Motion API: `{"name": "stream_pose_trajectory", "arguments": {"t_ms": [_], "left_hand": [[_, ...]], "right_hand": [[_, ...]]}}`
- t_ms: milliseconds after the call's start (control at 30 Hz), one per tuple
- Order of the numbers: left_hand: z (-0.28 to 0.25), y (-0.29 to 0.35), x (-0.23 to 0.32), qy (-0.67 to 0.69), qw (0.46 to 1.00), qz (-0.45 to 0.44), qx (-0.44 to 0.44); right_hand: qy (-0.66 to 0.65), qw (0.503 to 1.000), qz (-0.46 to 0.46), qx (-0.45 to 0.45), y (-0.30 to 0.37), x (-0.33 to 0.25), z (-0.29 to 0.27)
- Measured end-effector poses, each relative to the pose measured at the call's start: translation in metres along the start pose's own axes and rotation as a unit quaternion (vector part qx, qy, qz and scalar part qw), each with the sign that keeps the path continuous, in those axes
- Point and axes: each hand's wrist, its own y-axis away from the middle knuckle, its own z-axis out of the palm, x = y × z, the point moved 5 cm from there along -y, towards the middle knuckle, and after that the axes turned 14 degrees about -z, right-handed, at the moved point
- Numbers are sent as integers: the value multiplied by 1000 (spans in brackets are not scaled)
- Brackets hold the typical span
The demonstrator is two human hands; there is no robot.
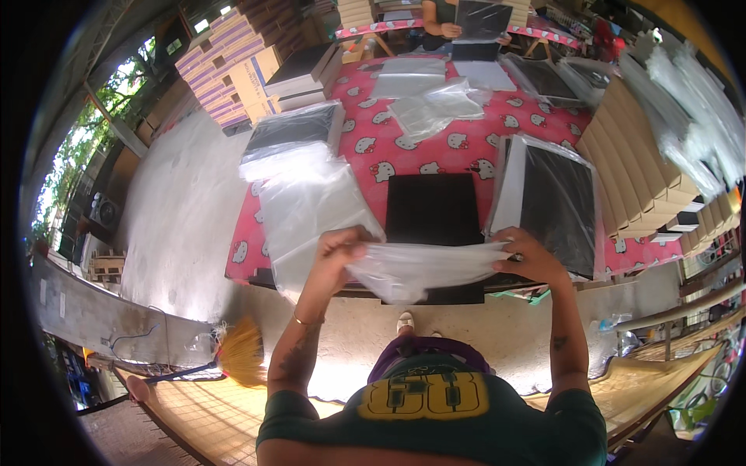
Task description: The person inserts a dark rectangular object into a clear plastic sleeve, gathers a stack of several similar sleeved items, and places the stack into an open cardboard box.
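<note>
Between my two hands a clear plastic bag (427, 264) is stretched sideways at the table's near edge. My left hand (343, 252) is closed on its left end, and my right hand (530, 256) pinches its right end. Under and behind the bag lies a flat black board (432, 203), partly covered by it. To the left, next to my left hand, spreads a pile of clear plastic bags (315, 213). Beside my right hand rests a stack of black boards wrapped in plastic (556, 202).
A pink cartoon-print cloth (420, 155) covers the table. More wrapped black boards (295, 128) and cardboard boxes (241, 85) stand at the far left. Folded cardboard (633, 167) and plastic rolls (688, 109) line the right side. Across the table a person's hand (451, 30) shows beside a black sheet.
</note>
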Motion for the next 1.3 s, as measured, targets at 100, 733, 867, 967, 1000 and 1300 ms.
{"name": "stream_pose_trajectory", "arguments": {"t_ms": [100, 733, 867, 967, 1000, 1300], "left_hand": [[28, 7, -2, -96, 991, -86, -22], [47, -2, -27, 381, 883, -211, -175], [44, 6, -84, -110, 944, -268, -160], [31, -3, -60, 133, 982, -130, -34], [17, -2, -55, 260, 960, -95, 25], [-9, 32, -117, -96, 964, -208, -136]], "right_hand": [[-536, 824, 0, 184, 12, 13, 6], [-596, 769, 82, -216, 47, -21, 54], [-705, 635, 148, 280, 49, -14, 39], [-680, 733, 8, -24, 65, 5, 58], [-531, 842, -10, -93, 65, -1, 68], [-301, 892, 143, -306, 86, -7, 102]]}}
